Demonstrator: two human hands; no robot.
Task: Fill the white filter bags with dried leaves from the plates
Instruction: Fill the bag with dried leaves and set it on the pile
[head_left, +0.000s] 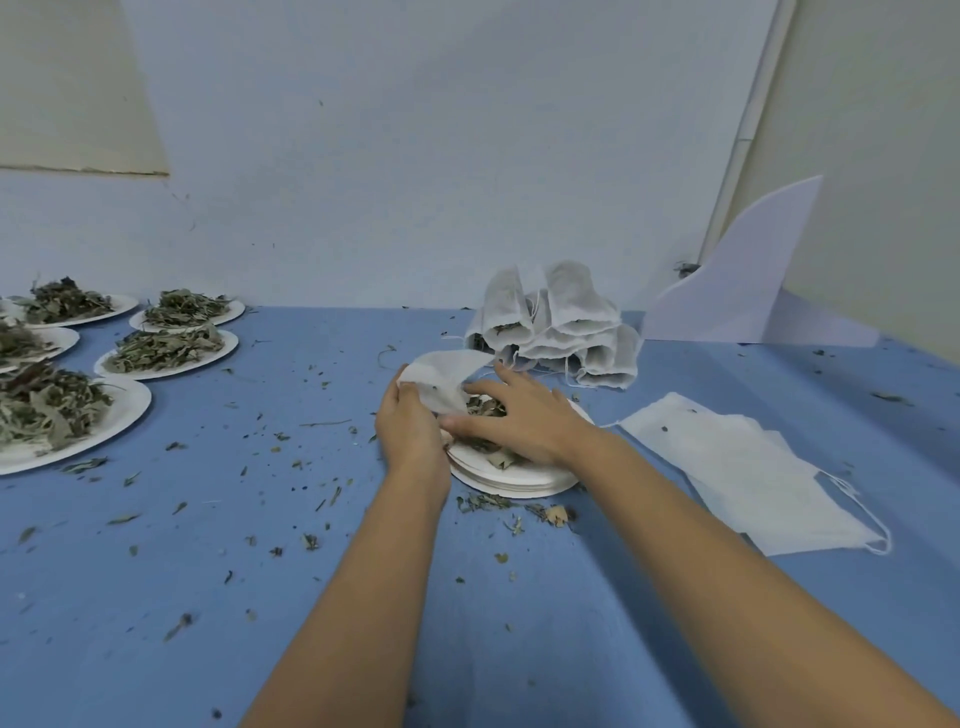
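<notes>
Left hand (410, 428) grips a bag (441, 379) over the plate (511, 482); right hand (519, 421), fingers spread, rests on the plate's leaves (485, 408). Step: gathering. Next, probably: pinch leaves, feed the bag's mouth.

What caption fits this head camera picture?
Left hand holds a white filter bag; right hand covers dried leaves on a plate.

Soft, even, bluish light; faint shadows; wide-angle bending at edges

Plain workroom: blue table (208, 571), bare wall (389, 156)
</notes>
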